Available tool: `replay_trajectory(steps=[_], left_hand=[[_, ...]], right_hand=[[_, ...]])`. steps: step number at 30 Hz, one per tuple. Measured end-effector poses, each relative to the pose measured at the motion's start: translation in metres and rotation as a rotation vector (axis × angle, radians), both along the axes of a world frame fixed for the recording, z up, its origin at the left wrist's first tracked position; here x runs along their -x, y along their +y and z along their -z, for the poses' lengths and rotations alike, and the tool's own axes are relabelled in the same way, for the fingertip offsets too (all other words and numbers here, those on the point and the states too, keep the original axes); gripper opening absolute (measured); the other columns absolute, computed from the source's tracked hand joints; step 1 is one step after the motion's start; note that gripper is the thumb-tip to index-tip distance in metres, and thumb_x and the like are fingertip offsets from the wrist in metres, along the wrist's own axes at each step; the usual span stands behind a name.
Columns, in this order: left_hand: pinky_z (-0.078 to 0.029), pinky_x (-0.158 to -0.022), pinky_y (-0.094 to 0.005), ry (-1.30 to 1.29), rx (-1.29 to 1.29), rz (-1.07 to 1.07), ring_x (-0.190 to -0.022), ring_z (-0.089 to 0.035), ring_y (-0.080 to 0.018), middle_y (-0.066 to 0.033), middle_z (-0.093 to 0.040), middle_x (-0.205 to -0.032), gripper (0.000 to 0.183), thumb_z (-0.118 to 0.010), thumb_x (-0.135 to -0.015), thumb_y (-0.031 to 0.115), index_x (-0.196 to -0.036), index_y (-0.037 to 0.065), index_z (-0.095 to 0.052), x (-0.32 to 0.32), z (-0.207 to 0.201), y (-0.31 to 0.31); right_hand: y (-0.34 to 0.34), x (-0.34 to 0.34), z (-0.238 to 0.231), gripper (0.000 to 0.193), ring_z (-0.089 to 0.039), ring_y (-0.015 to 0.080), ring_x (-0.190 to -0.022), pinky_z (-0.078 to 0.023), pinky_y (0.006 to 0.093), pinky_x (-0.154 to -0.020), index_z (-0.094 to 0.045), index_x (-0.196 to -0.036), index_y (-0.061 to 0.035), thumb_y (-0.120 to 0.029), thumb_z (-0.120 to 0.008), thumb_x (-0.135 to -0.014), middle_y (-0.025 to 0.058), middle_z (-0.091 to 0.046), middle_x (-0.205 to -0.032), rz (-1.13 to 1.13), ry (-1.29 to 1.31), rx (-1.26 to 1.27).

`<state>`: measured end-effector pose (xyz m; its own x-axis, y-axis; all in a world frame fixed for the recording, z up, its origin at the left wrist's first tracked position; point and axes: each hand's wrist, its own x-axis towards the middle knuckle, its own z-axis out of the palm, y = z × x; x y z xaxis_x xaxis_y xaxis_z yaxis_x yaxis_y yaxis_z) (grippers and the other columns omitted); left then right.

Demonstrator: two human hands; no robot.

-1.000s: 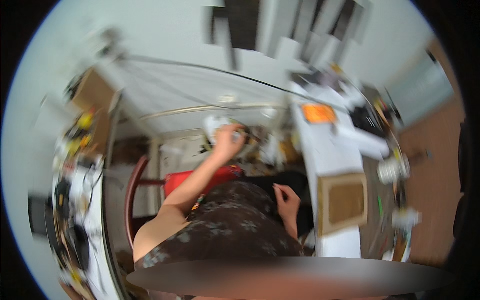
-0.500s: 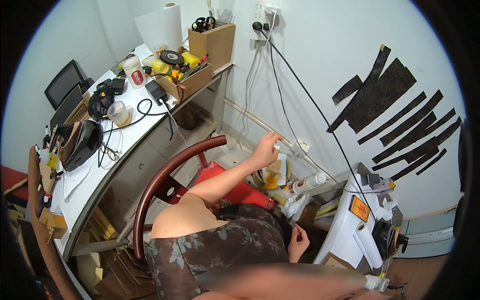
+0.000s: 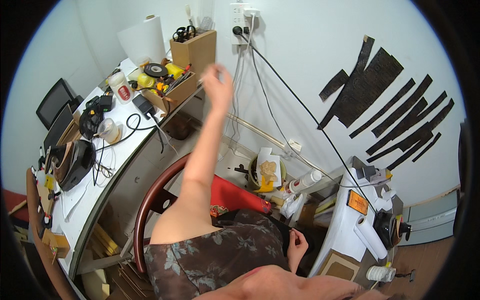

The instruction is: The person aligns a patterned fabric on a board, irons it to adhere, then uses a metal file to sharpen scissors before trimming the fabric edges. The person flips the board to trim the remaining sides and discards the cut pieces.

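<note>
light: bright, even, source out of frame | shadows: soft around wall socket; dim under left bench | blur: left grip motion-smeared (static stuff mostly sharp) | lens: black corners, blue fringe left rim, straight edges bowed

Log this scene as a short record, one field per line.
Left hand: raised, in view beside the cardboard organizer; blurred, grip unclear
Right hand: low, beside the torso, fingers curled; contents unclear
Left desk: clothes iron, plastic cup
Right desk: white paper roll
Wall: dark patterned strips, power outlet
</note>
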<state>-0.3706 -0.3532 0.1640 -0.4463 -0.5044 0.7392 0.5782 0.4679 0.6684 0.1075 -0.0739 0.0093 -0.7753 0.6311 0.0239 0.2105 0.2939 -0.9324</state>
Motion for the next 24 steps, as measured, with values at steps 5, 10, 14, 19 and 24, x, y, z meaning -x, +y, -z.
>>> replay_trajectory(steps=[5,10,14,19,24], left_hand=[[-0.038,-0.103,-0.0453,-0.204,0.165,-0.579,-0.121,-0.049,-0.0389,-0.0230,-0.058,-0.124,0.047,-0.056,-0.083,0.005,-0.129,-0.001,-0.052,0.164,-0.055,-0.140],[-0.049,-0.097,-0.0389,-0.521,0.171,-0.219,-0.109,-0.065,-0.0282,-0.0128,-0.070,-0.116,0.037,-0.066,-0.085,0.016,-0.121,0.008,-0.068,0.252,-0.065,-0.287],[-0.053,-0.085,-0.0356,-0.619,0.060,-0.123,-0.090,-0.070,-0.0206,-0.0077,-0.075,-0.097,0.022,-0.074,-0.084,0.022,-0.101,0.008,-0.075,0.287,-0.030,-0.266],[-0.053,-0.081,-0.0353,-0.039,0.172,-0.318,-0.082,-0.068,-0.0202,-0.0080,-0.073,-0.088,0.016,-0.073,-0.083,0.016,-0.094,0.005,-0.073,0.279,-0.127,-0.324],[-0.054,-0.077,-0.0274,0.491,-0.018,0.342,-0.086,-0.066,-0.0121,-0.0055,-0.071,-0.092,0.012,-0.061,-0.094,0.004,-0.102,0.002,-0.070,0.190,-0.230,-0.200]], right_hand=[[-0.001,0.000,0.006,0.016,-0.052,0.0074,-0.068,-0.044,0.0245,-0.063,-0.072,-0.102,0.0026,-0.010,-0.070,-0.093,0.0007,-0.063,-0.076,0.058,0.007,-0.022],[-0.008,0.014,0.032,0.017,-0.056,0.0087,-0.069,-0.046,0.0263,-0.063,-0.073,-0.101,0.0015,-0.013,-0.071,-0.093,0.0038,-0.066,-0.077,0.069,0.004,0.025],[-0.012,0.021,0.029,0.017,-0.056,0.0103,-0.067,-0.046,0.0279,-0.061,-0.073,-0.102,0.0011,-0.013,-0.070,-0.093,0.0047,-0.065,-0.078,0.077,-0.115,-0.010],[-0.020,0.059,0.013,0.015,-0.056,0.0120,-0.066,-0.046,0.0286,-0.061,-0.072,-0.100,0.0026,-0.009,-0.069,-0.091,0.0070,-0.064,-0.076,-0.021,-0.068,-0.059],[-0.024,0.059,-0.010,0.013,-0.057,0.0131,-0.065,-0.047,0.0282,-0.063,-0.072,-0.099,0.0026,-0.006,-0.068,-0.090,0.0082,-0.064,-0.076,0.002,-0.078,-0.130]])
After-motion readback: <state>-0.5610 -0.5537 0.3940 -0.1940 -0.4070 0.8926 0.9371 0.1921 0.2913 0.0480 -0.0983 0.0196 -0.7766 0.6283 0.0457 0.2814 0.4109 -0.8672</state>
